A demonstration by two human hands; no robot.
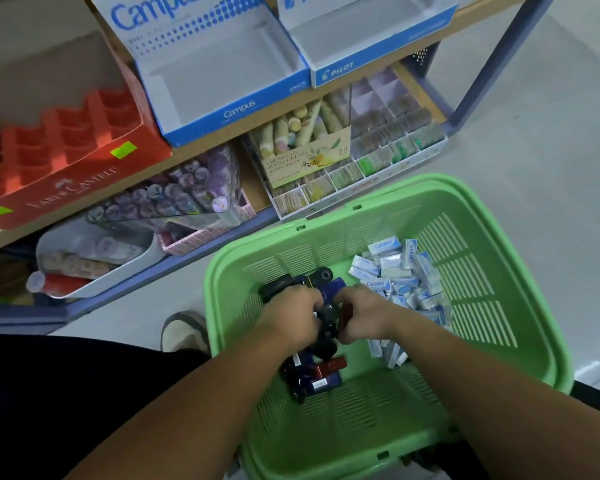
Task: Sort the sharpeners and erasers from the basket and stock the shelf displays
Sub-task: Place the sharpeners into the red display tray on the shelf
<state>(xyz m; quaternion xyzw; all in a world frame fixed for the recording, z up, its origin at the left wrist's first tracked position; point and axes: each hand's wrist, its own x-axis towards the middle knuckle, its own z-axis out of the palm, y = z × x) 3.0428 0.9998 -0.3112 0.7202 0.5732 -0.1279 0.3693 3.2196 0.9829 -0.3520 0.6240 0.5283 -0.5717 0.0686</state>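
Grey floor (534,116), green basket (520,258) — both hands (291,315) (361,315) clutch dark sharpeners (321,375) beside white-blue erasers (402,271).

Single wide-angle view, worn on the head, facing forward and tilted steeply down. Closest of all, right beneath the lens, the green slotted plastic basket (492,299), filling the lower centre and right, with two bare forearms (194,410) entering from the bottom edge. Farther off, across the upper left and top, the blue-framed rack of wooden shelves (497,64), seen from above and slanting across the frame. Pale glossy floor (534,140) at right.
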